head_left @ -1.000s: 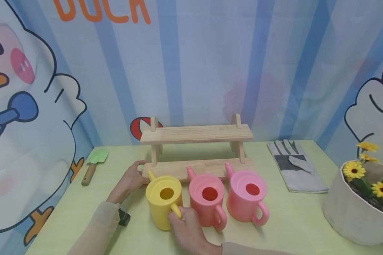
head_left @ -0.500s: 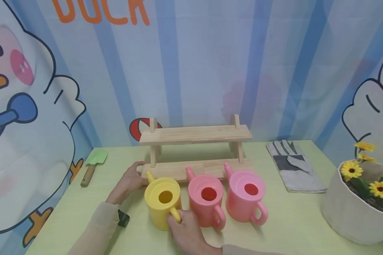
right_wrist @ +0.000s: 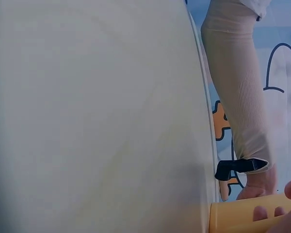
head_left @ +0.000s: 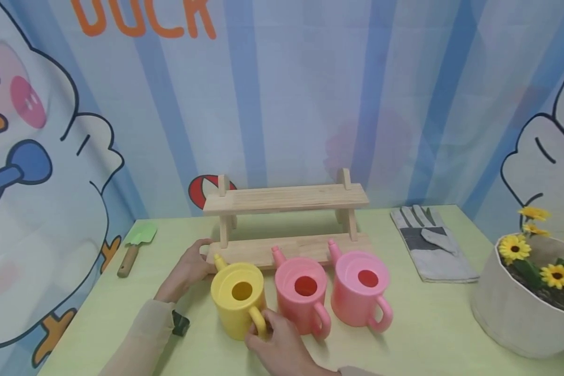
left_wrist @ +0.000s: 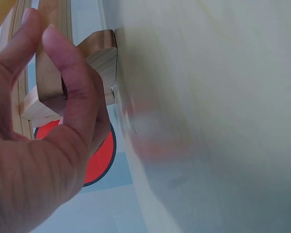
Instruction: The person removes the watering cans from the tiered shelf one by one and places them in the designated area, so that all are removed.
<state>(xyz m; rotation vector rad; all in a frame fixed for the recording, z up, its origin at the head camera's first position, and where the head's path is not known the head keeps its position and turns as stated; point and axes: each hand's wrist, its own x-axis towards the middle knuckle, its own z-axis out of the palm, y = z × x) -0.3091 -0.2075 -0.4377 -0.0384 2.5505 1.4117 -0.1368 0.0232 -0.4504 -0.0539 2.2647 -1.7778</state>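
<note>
A yellow watering can (head_left: 237, 308) stands upright on the table at the left of a row. My right hand (head_left: 284, 344) is at its handle, thumb on one side and fingers on the other. In the right wrist view, fingertips show against the yellow can (right_wrist: 228, 216). Beside it stand a coral-pink watering can (head_left: 301, 297) and a lighter pink watering can (head_left: 359, 290), spouts pointing away. My left hand (head_left: 190, 269) grips the left end of the lower board of a two-tier wooden plant stand (head_left: 286, 196). The left wrist view shows thumb and fingers pinching that board (left_wrist: 51, 63).
A green trowel (head_left: 130, 253) with a wooden handle lies at the left. Grey-white work gloves (head_left: 434, 245) lie at the back right. A white pot (head_left: 512, 308) with yellow flowers stands at the right edge. Behind the table hangs a printed duck curtain (head_left: 291, 94).
My right hand has shifted slightly down on the yellow can's handle, and its hold looks looser. The left hand keeps its grip on the stand. The watering cans look unmoved.
</note>
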